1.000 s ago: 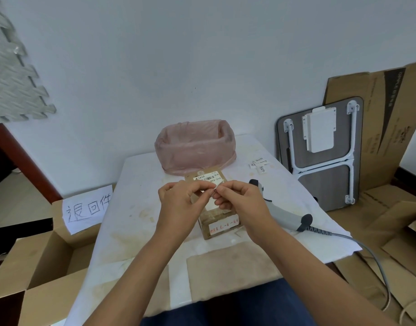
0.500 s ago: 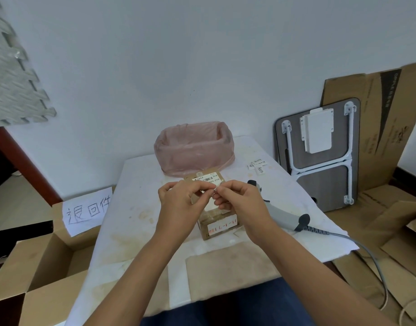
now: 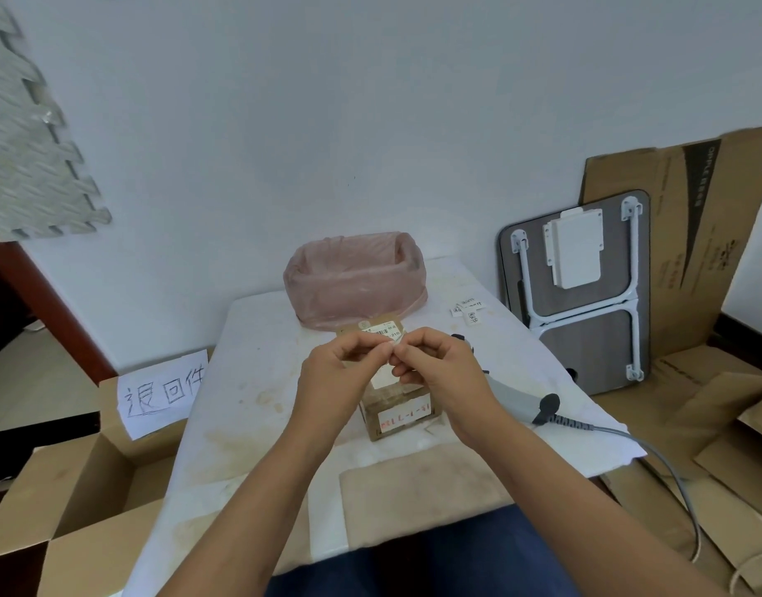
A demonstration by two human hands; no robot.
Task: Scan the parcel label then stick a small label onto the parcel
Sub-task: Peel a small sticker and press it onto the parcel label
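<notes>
While the parcel [image 3: 396, 398] stood on the table [image 3: 250, 381] near its middle, both hands were held together directly above it. The left hand [image 3: 340, 372] and the right hand [image 3: 439, 368] met at their fingertips, and a small label [image 3: 394, 347] was pinched between them; only a sliver of white showed at the meeting point. The fingers of both hands were closed on that sliver. Whether backing paper was being peeled could not be told.

The parcel was a small brown box with its long axis running from near to far. A barcode label [image 3: 381, 331] was seen on the far end of its top face, and a white strip with red characters [image 3: 402, 420] on its near end face. The open part of the top face lay straight below the fingertips, so the coming move was judged to be a short descent, not a sideways reach. Neither hand was clearly nearer; the parcel sat under the gap between them.

The scanner [image 3: 517, 396] lay on the table just right of the parcel, unheld, so scanning was judged complete. Spare labels [image 3: 467, 310] lay far right, beside a lined bin [image 3: 355, 280].
</notes>
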